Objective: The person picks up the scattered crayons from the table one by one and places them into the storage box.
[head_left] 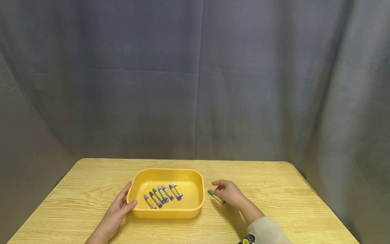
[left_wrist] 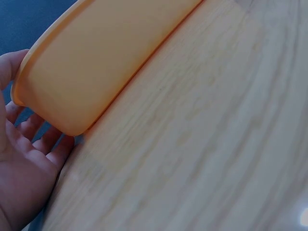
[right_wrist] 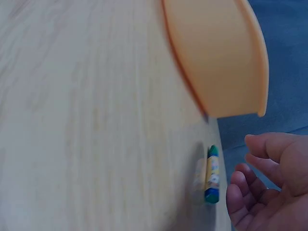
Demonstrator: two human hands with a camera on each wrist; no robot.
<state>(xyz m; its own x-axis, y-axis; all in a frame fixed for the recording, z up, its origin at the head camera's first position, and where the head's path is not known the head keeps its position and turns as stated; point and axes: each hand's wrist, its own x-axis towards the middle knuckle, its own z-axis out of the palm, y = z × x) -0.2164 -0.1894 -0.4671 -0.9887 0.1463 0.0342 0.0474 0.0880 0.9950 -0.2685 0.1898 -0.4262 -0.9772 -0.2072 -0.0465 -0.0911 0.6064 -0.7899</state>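
Note:
A yellow plastic tray (head_left: 167, 213) sits on the table with several crayons (head_left: 161, 194) lying slanted side by side inside. My left hand (head_left: 117, 208) holds the tray's left end, thumb over the rim and fingers along the outside wall. In the left wrist view those fingers (left_wrist: 45, 139) spread under the tray's corner. To the right of the tray, a green crayon (head_left: 217, 197) with a yellow wrapper lies on the wood. My right hand (head_left: 229, 194) hovers beside and over it, fingers loosely bent. The right wrist view shows a gap between this hand (right_wrist: 269, 183) and the crayon (right_wrist: 212, 175).
The light wooden table (head_left: 283, 203) has rounded far corners. Grey curtains (head_left: 195, 84) hang behind it and at both sides. A wristband or watch (head_left: 248, 239) shows near the right sleeve (head_left: 268, 230).

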